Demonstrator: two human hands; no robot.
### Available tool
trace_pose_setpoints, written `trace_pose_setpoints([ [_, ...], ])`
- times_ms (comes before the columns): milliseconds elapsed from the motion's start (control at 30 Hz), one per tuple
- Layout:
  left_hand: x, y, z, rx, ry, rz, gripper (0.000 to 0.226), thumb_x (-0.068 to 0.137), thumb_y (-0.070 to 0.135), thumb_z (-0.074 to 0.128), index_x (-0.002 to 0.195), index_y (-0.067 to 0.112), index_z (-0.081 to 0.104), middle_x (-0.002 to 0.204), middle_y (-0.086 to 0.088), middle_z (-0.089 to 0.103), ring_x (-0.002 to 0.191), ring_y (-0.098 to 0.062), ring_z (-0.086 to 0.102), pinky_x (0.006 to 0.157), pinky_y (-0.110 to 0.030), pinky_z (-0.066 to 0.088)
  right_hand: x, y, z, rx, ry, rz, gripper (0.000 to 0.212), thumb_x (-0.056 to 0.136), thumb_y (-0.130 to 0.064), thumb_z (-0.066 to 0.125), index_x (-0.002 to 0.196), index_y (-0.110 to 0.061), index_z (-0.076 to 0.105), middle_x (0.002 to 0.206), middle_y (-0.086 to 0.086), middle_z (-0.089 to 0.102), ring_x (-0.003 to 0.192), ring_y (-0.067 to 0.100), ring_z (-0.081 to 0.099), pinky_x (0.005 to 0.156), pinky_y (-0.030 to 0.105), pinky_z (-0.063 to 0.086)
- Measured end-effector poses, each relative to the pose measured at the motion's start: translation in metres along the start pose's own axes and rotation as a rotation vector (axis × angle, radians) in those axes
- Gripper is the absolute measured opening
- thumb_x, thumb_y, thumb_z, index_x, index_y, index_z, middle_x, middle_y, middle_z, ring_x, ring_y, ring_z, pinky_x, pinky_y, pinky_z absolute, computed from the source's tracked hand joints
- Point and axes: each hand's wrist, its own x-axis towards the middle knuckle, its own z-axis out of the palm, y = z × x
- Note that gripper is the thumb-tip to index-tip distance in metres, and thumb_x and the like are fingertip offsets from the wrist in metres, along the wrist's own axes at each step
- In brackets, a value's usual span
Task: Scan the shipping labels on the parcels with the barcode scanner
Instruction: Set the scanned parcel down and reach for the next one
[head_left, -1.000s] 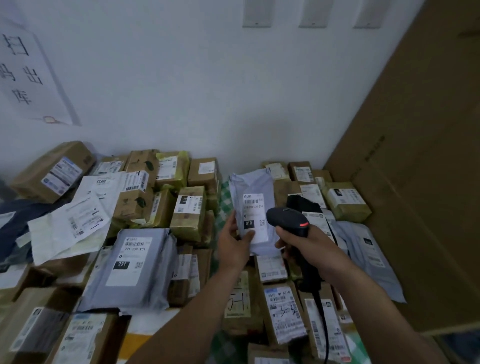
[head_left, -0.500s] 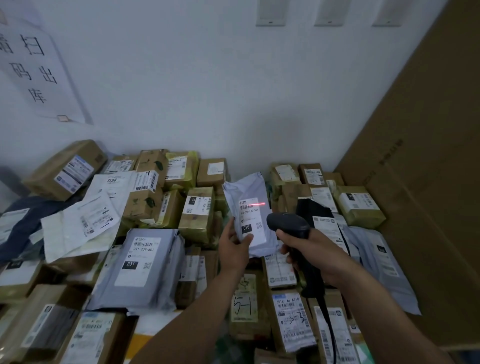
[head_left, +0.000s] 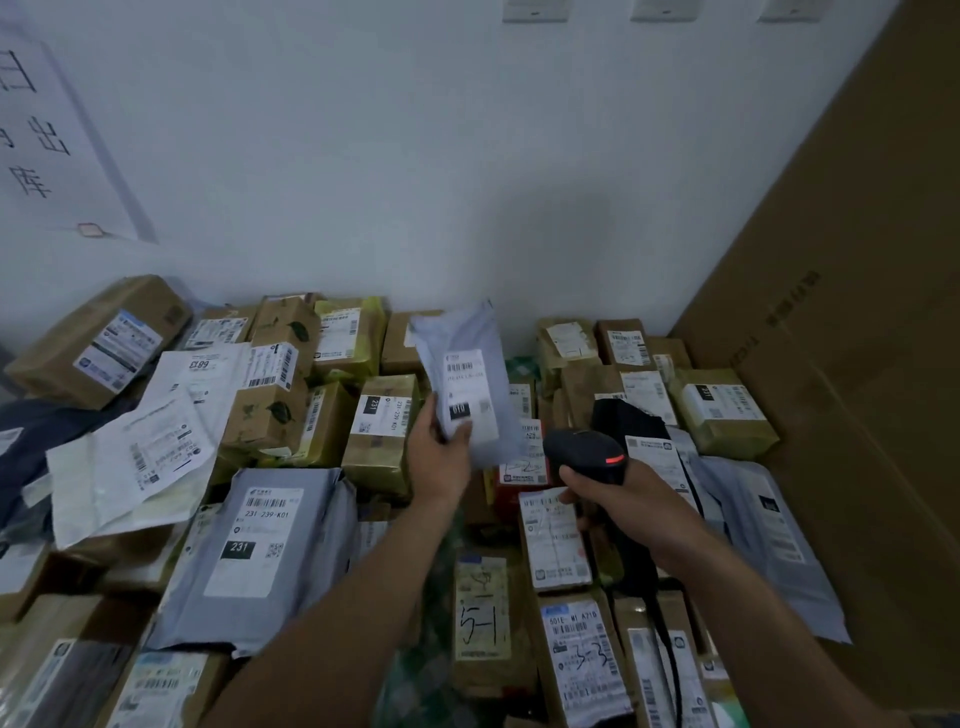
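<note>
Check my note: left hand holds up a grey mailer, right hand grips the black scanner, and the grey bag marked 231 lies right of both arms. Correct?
Not quite. The head view shows the grey bag marked 231 lying left of both arms, not right. The rest stands: the left hand holds up the grey mailer and the right hand grips the black scanner.
</note>
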Motion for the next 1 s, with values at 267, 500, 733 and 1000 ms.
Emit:
trace_pose_setpoints([
  [267, 0.097, 0.020, 0.046, 0.042, -0.097, -0.064, 0.057, 0.098, 0.001, 0.062, 0.150, 0.020, 0.047, 0.148, -0.007, 0.056, 0.139, -0.028, 0.050, 0.107, -0.048, 0.052, 0.053, 0.007, -0.002, -0.015, -0.028, 0.068, 0.026, 0.097, -0.035, 0.070, 0.122, -0.029, 0.068, 0.098, -0.003, 0.079, 0.072, 0.010, 0.073, 0.065, 0.026, 0.055],
  [500, 0.148, -0.020, 0.097, 0.076, -0.182, -0.217, 0.052, 0.102, 0.004, 0.056, 0.150, 0.020, 0.045, 0.151, -0.009, 0.053, 0.141, -0.030, 0.048, 0.109, -0.049, 0.048, 0.099, 0.003, -0.007, -0.018, -0.016, 0.122, 0.018, 0.097, -0.036, 0.070, 0.114, -0.033, 0.072, 0.099, -0.005, 0.080, 0.085, 0.014, 0.076, 0.068, 0.026, 0.056],
  [733, 0.173, -0.072, 0.123, 0.243, -0.361, -0.377, 0.037, 0.101, 0.004, 0.058, 0.137, 0.005, 0.057, 0.140, -0.016, 0.061, 0.131, -0.036, 0.057, 0.104, -0.044, 0.053, 0.127, -0.001, -0.012, -0.014, 0.018, 0.159, 0.016, 0.097, -0.031, 0.071, 0.112, -0.025, 0.072, 0.101, 0.007, 0.079, 0.088, 0.021, 0.076, 0.068, 0.031, 0.054],
  [1000, 0.166, -0.083, 0.121, 0.433, -0.316, -0.147, 0.041, 0.092, 0.010, 0.074, 0.130, 0.008, 0.061, 0.134, -0.012, 0.067, 0.126, -0.029, 0.062, 0.095, -0.032, 0.048, 0.118, -0.005, -0.011, -0.035, 0.020, 0.150, 0.017, 0.098, -0.034, 0.069, 0.114, -0.031, 0.069, 0.100, 0.001, 0.079, 0.083, 0.015, 0.075, 0.061, 0.020, 0.052],
])
